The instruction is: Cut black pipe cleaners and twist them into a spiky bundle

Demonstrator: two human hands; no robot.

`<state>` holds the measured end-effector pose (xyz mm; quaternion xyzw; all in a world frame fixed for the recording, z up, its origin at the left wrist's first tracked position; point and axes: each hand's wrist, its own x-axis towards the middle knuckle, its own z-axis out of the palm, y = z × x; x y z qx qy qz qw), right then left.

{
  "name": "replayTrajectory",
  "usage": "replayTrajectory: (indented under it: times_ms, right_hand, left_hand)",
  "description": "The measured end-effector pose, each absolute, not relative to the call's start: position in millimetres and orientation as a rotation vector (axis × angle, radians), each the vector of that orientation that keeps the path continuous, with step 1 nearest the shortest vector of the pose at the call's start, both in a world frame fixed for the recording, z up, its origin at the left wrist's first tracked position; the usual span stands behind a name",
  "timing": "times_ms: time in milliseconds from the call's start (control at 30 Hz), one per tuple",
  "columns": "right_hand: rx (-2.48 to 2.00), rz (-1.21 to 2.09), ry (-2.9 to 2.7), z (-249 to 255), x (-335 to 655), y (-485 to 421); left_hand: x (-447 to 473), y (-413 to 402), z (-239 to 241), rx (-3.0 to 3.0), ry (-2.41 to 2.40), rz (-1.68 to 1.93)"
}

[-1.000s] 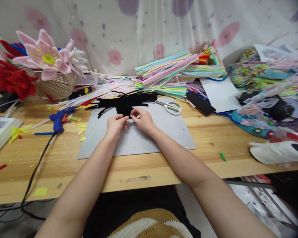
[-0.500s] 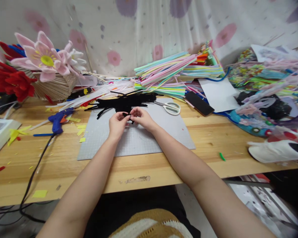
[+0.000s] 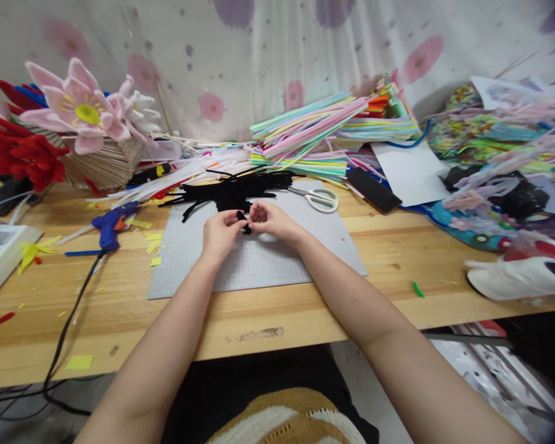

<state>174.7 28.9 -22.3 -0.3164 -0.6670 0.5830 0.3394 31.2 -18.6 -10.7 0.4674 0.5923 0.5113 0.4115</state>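
My left hand (image 3: 219, 235) and my right hand (image 3: 272, 221) meet over a grey cutting mat (image 3: 259, 259). Between their pinched fingertips sits a small black pipe cleaner piece (image 3: 244, 221), held by both hands. Just beyond the hands lies a heap of black pipe cleaners (image 3: 231, 189) on the mat's far edge. White-handled scissors (image 3: 318, 198) rest on the mat to the right of my right hand.
A blue glue gun (image 3: 111, 223) with a black cord lies left of the mat. Pink and red fabric flowers (image 3: 78, 111) stand at the back left. Stacks of pastel pipe cleaners (image 3: 319, 132), a black phone (image 3: 374, 192) and craft clutter fill the back and right.
The hands have drawn slightly toward me, off the black heap, with the small black piece now bunched between the fingertips.
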Motion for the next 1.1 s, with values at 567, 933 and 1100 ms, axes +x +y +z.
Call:
replayTrajectory:
  times_ms: [567, 933, 1100]
  right_hand:
    - [-0.893, 1.141, -1.746, -21.8, 162.8, 18.8]
    - [-1.119, 1.053, -1.671, -24.5, 159.2, 18.0]
    - [-1.188, 0.862, -1.772, -20.0, 158.5, 10.4]
  left_hand:
    - [34.7, -18.7, -10.6, 1.013, 1.381, 1.456]
    - [32.5, -9.5, -21.2, 1.102, 1.436, 1.397]
    - [33.7, -9.0, -20.2, 1.085, 1.447, 1.372]
